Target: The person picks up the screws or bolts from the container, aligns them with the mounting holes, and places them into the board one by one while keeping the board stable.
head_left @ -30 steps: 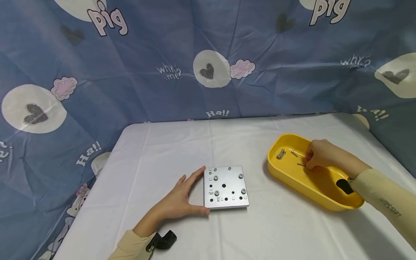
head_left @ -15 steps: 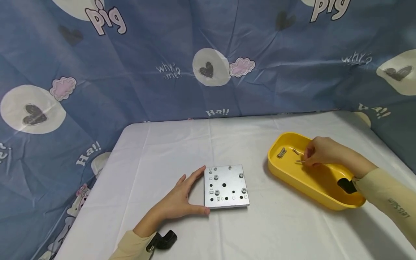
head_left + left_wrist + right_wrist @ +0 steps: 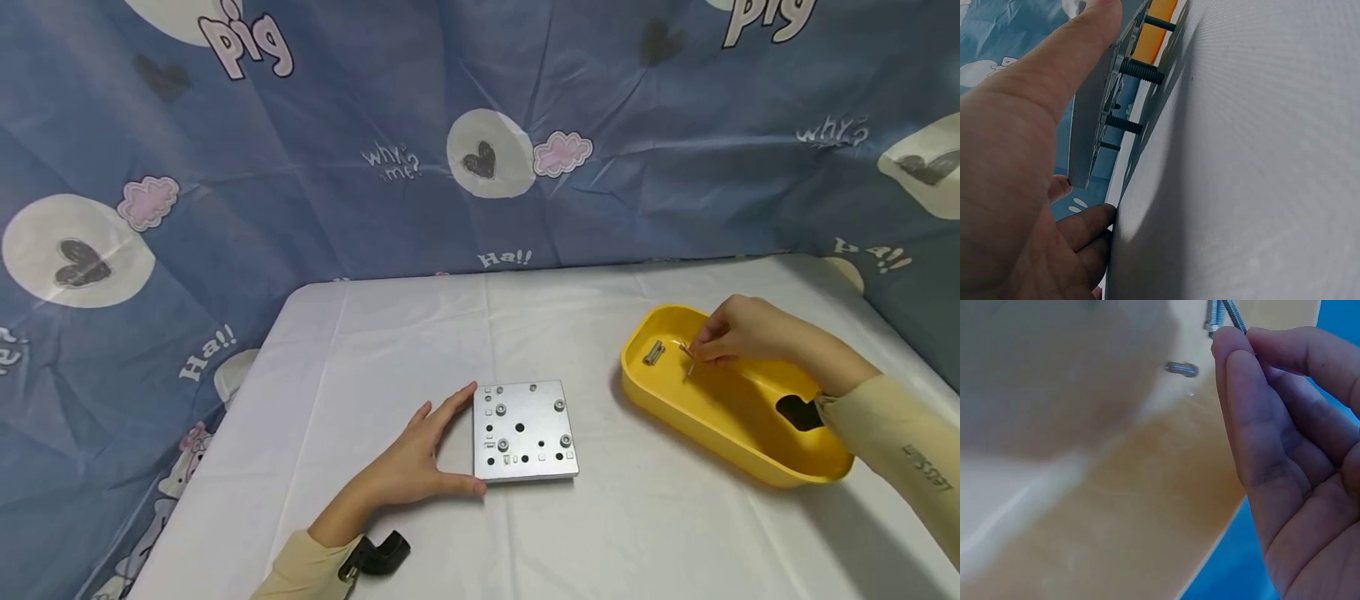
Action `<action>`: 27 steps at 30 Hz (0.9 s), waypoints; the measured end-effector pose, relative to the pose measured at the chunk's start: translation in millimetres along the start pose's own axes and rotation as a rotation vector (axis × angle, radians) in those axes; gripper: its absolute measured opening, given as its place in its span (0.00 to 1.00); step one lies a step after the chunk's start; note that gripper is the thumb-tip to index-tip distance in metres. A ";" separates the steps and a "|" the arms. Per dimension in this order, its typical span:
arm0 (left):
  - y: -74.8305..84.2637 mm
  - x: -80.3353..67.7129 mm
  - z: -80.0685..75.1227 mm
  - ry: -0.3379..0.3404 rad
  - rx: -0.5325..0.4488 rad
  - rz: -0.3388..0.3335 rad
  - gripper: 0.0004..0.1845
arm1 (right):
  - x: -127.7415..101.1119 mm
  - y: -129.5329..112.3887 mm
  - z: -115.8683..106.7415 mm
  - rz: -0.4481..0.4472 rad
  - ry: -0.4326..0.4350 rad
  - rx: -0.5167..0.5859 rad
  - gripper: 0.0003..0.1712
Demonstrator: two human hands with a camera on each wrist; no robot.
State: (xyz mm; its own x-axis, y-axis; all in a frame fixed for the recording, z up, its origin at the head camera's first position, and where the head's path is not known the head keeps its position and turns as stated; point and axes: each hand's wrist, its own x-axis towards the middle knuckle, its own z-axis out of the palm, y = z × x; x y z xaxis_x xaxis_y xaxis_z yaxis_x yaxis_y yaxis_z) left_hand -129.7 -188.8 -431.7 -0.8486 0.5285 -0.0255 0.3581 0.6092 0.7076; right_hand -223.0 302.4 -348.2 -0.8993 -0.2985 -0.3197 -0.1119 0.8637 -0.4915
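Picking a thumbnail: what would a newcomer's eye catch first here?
Likely the yellow tray on the right of the white table, where the right grip pinches a screw. Next, the silver plate near the table's middle, screws poking out beneath it. Behind the table, the blue cloth with "pig" lettering may also draw the eye.

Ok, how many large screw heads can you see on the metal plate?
4 on the metal plate: upper-left head, lower-left head, upper-right head, lower-right head. None seems hidden.

One metal plate (image 3: 531, 427), four large screw heads (image 3: 501, 409), one yellow tray (image 3: 697, 430) and one held screw (image 3: 1235, 315) are visible.
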 end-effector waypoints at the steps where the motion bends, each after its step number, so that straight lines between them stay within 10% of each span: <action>1: 0.1 0.1 0.2 -0.001 0.000 0.002 0.72 | -0.5 -1.5 -1.0 -0.003 0.001 0.002 0.11; 27: 1.9 -0.1 0.7 0.004 0.017 -0.009 0.71 | 10.9 -42.8 -19.0 -0.074 0.028 0.017 0.11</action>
State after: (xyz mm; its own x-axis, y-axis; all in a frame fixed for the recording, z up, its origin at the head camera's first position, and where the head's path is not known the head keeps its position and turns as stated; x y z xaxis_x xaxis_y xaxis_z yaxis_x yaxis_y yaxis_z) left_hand -128.7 -187.3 -430.9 -0.8533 0.5206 -0.0289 0.3572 0.6239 0.6951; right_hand -236.0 270.0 -315.3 -0.9003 -0.3496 -0.2593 -0.1716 0.8325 -0.5268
